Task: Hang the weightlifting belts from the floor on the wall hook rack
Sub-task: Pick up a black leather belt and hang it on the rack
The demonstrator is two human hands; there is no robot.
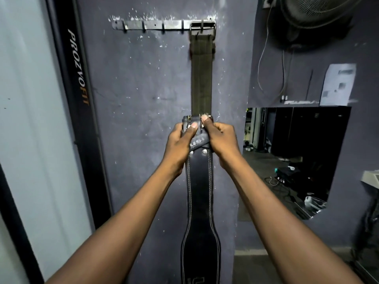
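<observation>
Head view: black leather weightlifting belt with white stitching hangs straight down before dark grey wall. Left hand and right hand both clamped round its buckle end, thumbs pressed on top, held well below rack. Beyond, olive-green canvas belt hangs by metal buckle from rightmost hook of steel wall hook rack. Other hooks bare.

Wall fan with dangling cord, paper notice, black PROZVOFIT post.
</observation>
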